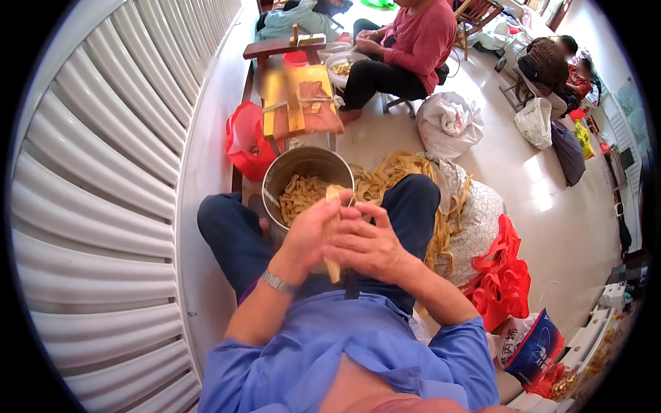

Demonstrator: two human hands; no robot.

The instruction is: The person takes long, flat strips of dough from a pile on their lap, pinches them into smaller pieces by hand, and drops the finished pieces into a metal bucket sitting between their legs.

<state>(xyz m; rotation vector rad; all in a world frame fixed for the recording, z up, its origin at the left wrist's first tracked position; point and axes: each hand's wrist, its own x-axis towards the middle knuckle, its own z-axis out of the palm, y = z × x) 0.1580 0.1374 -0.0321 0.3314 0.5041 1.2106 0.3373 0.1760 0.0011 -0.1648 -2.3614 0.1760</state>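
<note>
Clasped between both hands is a strip (333, 237), held over the lap just in front of the pot (308, 180). It is gripped along its left side by the left hand (311, 234), whose fingers are curled about it, and along its right side by the right hand (365, 242), whose fingers are closed over its middle. Both grips are closed on it; how tightly cannot be told.

The strip is seen to be pale tan, flat and narrow, with a dry, fibrous look. Its long axis is set nearly upright in the view, slightly tilted: the upper end is pointed away from the person, toward the pot's rim, and the lower end is pointed back toward the body, where it sticks out below the hands. The middle is hidden by the fingers.

The pot is a round metal one, stood between the knees, and is filled with short pieces of the same tan colour. A wristwatch (277, 281) is worn on the left wrist. A heap of long strips (392, 172) is piled just beyond the right knee, partly over a patterned white sack (478, 220). Red bags (502, 275) are laid to the right of the sack. Farther off, another person in a pink top (420, 38) is seated on the floor's far side beside a bowl (341, 67).
</note>
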